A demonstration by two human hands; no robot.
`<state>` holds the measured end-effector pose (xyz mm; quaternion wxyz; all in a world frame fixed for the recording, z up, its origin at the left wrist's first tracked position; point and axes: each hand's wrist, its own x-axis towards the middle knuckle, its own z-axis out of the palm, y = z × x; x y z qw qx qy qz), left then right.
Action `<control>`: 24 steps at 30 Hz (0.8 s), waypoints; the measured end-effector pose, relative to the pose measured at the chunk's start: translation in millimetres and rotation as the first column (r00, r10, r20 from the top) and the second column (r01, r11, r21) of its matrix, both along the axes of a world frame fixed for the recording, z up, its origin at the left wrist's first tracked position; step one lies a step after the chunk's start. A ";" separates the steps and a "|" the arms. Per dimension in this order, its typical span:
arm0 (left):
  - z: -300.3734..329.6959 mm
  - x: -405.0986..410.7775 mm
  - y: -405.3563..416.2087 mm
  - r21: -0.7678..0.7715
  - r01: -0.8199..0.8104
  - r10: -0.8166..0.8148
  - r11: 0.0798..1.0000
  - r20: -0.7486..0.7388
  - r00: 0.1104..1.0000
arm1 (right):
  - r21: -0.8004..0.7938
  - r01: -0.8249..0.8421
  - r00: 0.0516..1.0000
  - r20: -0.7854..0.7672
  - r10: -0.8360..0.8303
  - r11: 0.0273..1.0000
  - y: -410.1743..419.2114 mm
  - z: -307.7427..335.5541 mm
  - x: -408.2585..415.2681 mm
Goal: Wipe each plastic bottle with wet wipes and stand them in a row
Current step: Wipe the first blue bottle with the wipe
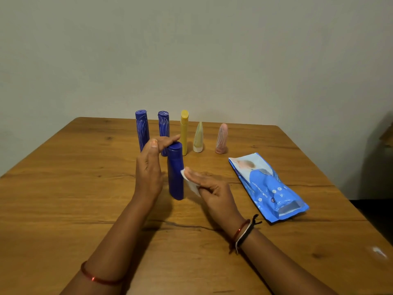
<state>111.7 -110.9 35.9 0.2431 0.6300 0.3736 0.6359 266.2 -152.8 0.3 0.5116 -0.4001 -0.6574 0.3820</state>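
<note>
Right hand (212,188): fingers pinched on a white wipe (190,181), pressed to the right side of the blue bottle (175,171).
Left hand (150,167): open and flat, fingers resting across the bottle's cap, clamped on nothing.
Bottle: centre of frame, upright, long axis vertical, between both hands.
Row (184,133): five bottles standing behind it, toward upper centre.
Pack (266,186): lying at right on the table (63,199).

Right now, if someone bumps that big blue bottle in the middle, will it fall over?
Probably, yes. The blue bottle is tall and narrow and stands on a small base, so a sideways bump could tip it. It looks round, so it might then roll on the smooth table. The left hand beside it may help steady it.
</note>
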 end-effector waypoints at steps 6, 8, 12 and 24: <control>2.7 -3.5 1.4 -0.049 0.023 -0.028 0.999 -0.114 0.993 | -0.158 0.075 0.984 -0.149 -0.099 0.985 8.8 -8.3 11.5; 5.2 -2.4 -0.3 -0.081 0.021 -0.032 0.996 -0.138 0.990 | -0.199 0.099 0.972 -0.190 -0.138 0.975 11.3 -6.8 12.5; 14.3 -1.8 -5.9 -0.136 0.053 -0.068 0.989 -0.106 0.992 | -0.278 0.084 0.953 -0.260 -0.159 0.957 18.2 -9.6 10.2; 41.5 -92.1 -9.0 -0.123 -0.043 0.041 0.992 -0.018 0.999 | -0.395 -0.027 0.919 -0.372 -0.133 0.918 52.8 -20.6 -48.4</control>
